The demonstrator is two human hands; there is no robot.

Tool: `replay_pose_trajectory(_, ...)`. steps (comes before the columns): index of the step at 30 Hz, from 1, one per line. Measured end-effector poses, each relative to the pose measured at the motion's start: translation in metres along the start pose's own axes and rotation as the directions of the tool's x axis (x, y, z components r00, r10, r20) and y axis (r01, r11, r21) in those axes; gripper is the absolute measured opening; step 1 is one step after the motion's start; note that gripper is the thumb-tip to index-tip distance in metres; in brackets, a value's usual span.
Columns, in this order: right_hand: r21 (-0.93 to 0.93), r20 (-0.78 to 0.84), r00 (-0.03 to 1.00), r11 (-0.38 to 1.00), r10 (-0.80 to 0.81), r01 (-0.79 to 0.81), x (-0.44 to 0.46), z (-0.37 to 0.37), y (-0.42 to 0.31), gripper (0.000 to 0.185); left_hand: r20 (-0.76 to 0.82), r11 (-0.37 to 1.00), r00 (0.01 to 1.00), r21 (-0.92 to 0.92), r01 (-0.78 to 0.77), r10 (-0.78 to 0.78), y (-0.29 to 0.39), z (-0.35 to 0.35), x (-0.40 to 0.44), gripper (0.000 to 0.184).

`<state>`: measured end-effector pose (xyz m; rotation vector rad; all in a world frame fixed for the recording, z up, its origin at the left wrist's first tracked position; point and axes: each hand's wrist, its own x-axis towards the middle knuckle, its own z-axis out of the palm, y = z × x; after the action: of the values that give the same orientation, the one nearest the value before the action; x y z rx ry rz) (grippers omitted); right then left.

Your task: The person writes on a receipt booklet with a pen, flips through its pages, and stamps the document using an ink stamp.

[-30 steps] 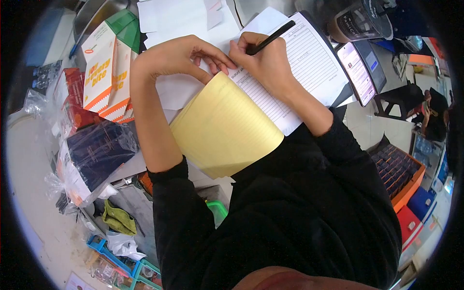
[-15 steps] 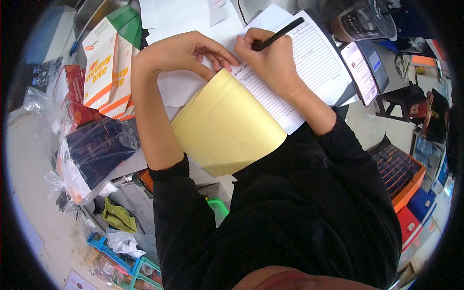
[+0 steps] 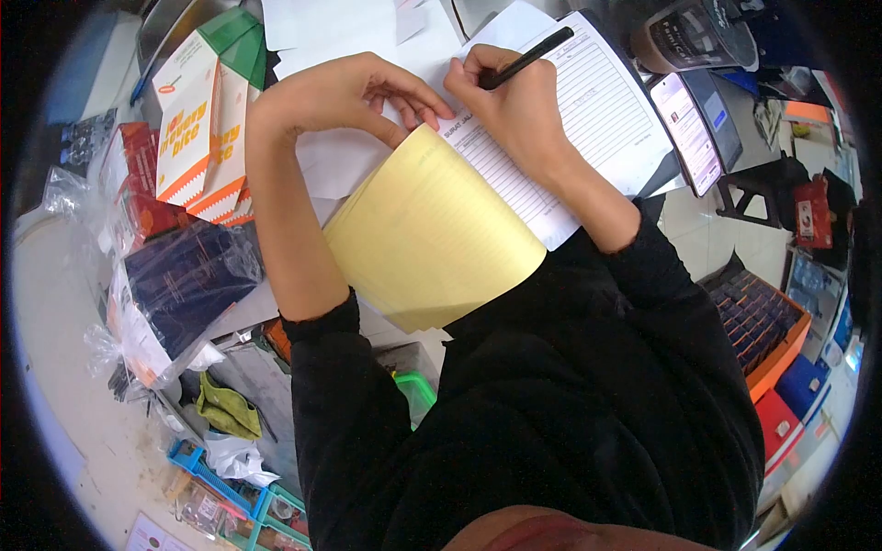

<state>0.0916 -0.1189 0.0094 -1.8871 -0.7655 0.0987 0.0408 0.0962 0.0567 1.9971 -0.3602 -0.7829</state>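
My right hand point(image 3: 519, 115) grips a black pen point(image 3: 533, 57) over the upper left part of a white printed form point(image 3: 602, 115) with ruled lines. Its pen tip is hidden by the fingers. A yellow ruled sheet point(image 3: 436, 234) is folded back across the left side of the form and curls down towards my lap. At the sheet's upper edge, my left hand point(image 3: 367, 96) has its fingers curled, with the thumb against the paper and fingertips near the form's heading.
Loose white papers point(image 3: 363, 28) lie beyond my left hand. Orange and white cartons point(image 3: 188, 129) and a plastic-wrapped dark blue packet point(image 3: 193, 280) are on the left. To the right are a phone point(image 3: 687, 133), a drink cup point(image 3: 684, 37) and an orange box point(image 3: 763, 321) lower down.
My right hand and the pen have shifted very slightly left along the form. The left hand still stays at the yellow sheet's edge, and the whole view has moved a little.
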Motion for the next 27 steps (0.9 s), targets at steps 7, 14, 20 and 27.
replay_pose_trajectory(7, 0.007, -0.077, 0.994, 0.997, -0.071, 0.071, 0.001, 0.002, 0.006, 0.025, 0.003, 1.0, 1.0, -0.012, 0.0, 0.0, 0.001, 0.001, 0.001, 0.045)
replay_pose_trajectory(14, -0.029, -0.008, 0.998, 0.998, -0.061, 0.061, 0.006, -0.009, 0.009, 0.027, -0.025, 1.0, 1.0, -0.001, -0.008, 0.008, 0.001, 0.003, -0.001, 0.047)
replay_pose_trajectory(20, -0.038, 0.005, 0.997, 0.996, -0.076, 0.076, 0.007, -0.006, 0.007, 0.029, -0.022, 1.0, 1.0, -0.005, -0.019, 0.018, -0.004, 0.003, 0.001, 0.049)
replay_pose_trajectory(27, -0.07, 0.005, 0.999, 0.996, -0.054, 0.055, 0.005, -0.007, 0.004, 0.028, -0.011, 0.999, 0.999, -0.033, -0.031, 0.03, -0.004, 0.003, 0.001, 0.049)
